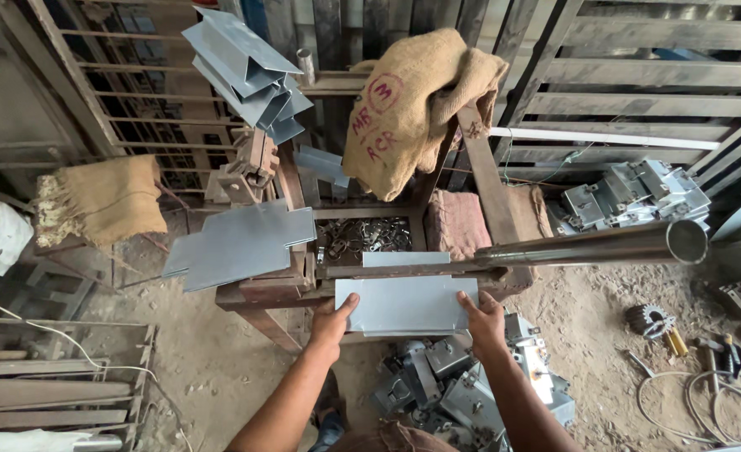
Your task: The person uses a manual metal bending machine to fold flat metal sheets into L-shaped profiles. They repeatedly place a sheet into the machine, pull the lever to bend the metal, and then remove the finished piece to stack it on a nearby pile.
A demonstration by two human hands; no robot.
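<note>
A flat grey metal sheet (405,303) lies on the front of a rusty bending frame (261,293), its far edge tucked under the frame's bar. My left hand (331,322) grips the sheet's near left corner. My right hand (483,319) grips its near right corner. A long steel pipe handle (596,245) runs from the frame out to the right, just above my right hand. Flat cut sheets (236,243) rest on the frame's left side.
Bent grey sheet pieces (245,71) are stacked high at the back left. Burlap sacks (412,105) hang over the frame. Folded metal boxes (462,389) are piled on the dirt floor below my hands and more (638,197) at the right. Cable and tools (705,377) lie on the right.
</note>
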